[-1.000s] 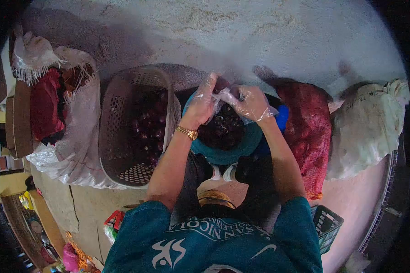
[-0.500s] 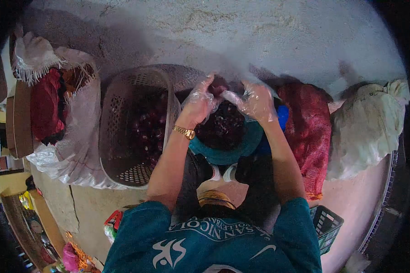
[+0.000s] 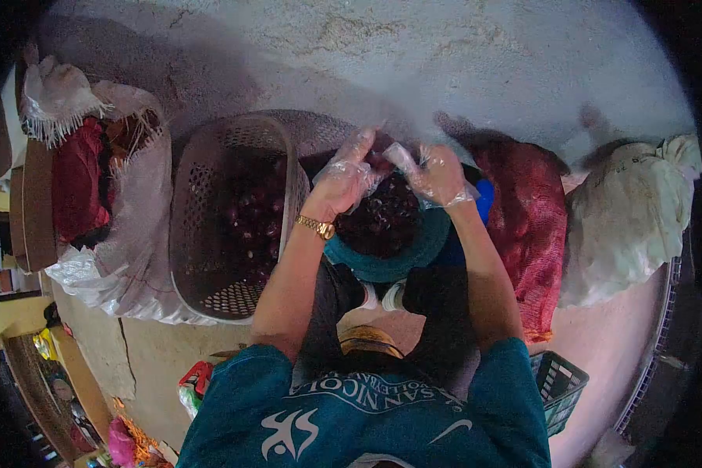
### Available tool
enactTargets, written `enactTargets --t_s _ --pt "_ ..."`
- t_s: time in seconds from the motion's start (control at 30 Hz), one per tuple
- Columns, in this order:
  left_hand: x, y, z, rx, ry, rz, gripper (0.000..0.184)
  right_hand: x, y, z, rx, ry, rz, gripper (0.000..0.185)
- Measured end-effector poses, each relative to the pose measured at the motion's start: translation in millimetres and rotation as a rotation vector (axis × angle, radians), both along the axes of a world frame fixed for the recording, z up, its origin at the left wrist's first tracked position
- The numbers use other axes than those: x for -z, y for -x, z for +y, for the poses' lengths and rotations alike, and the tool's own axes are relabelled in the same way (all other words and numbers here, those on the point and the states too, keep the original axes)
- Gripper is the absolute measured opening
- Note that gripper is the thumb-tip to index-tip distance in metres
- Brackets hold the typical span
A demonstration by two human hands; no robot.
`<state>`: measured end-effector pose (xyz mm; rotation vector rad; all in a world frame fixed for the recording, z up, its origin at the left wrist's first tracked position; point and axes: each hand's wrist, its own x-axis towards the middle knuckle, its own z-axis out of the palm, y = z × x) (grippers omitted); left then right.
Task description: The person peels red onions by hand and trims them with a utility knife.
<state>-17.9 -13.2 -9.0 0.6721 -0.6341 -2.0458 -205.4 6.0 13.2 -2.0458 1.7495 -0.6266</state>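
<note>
My left hand [image 3: 345, 181], in a clear plastic glove and with a gold watch at the wrist, is closed around a dark red onion [image 3: 380, 150]. My right hand [image 3: 438, 175], also gloved, has its fingers bent together, with the thumb side against the onion; whatever is between those fingertips is hidden. Both hands are above a teal basin [image 3: 378, 269] between my knees. Dark purple-red onions and skins [image 3: 384, 222] fill that basin. To its left stands a tall perforated plastic basket [image 3: 288, 168] holding more red onions [image 3: 249, 203].
A red mesh sack [image 3: 526, 226] and a pale woven sack [image 3: 628, 218] stand at right. On the left is an open white sack [image 3: 144, 210] with red mesh inside. A dark crate [image 3: 558, 390] sits behind my right side. The concrete wall [image 3: 413, 62] rises close ahead.
My right hand has turned and drawn its fingers closer together at the onion. My left hand has tilted slightly to the right, with the onion still in it.
</note>
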Motion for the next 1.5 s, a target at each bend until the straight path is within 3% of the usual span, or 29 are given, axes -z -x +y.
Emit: enactTargets --t_s 0.17,0.67,0.73,0.77,0.97,1.03,1.23,1.5 --pt "10.8 -1.7 -4.4 0.001 -0.021 -0.023 0.040 23.4 4.9 -4.0 -0.002 0.117 -0.041 0.059" --pt "8.9 -4.1 -7.5 -0.086 -0.051 -0.101 0.035 2.7 -3.5 1.7 -0.180 -0.116 -0.031 0.071" --pt "10.0 -4.3 -8.6 -0.092 -0.040 -0.088 0.033 1.3 -4.2 2.1 -0.235 -0.081 0.027 0.049" --pt "12.3 -5.0 -10.2 -0.102 -0.024 -0.067 0.032 0.0 -4.8 3.1 -0.235 -0.081 0.027 0.049" --pt "7.0 -12.0 -11.8 -0.206 -0.041 -0.057 0.039 -9.1 -9.1 7.2 -0.381 -0.096 0.101 0.057" --pt "11.2 -14.7 -15.3 -0.245 -0.041 -0.006 0.043 -24.9 -11.2 7.8 -0.393 -0.307 0.299 0.063" --pt "11.0 -21.4 -15.3 -0.349 -0.199 0.081 0.053 -4.6 -16.4 4.0 -0.257 -0.430 0.391 0.072" --pt "-6.2 -18.8 -7.6 -0.276 -0.214 0.072 0.058 -10.9 -9.9 7.8 -0.311 -0.185 0.333 0.076"
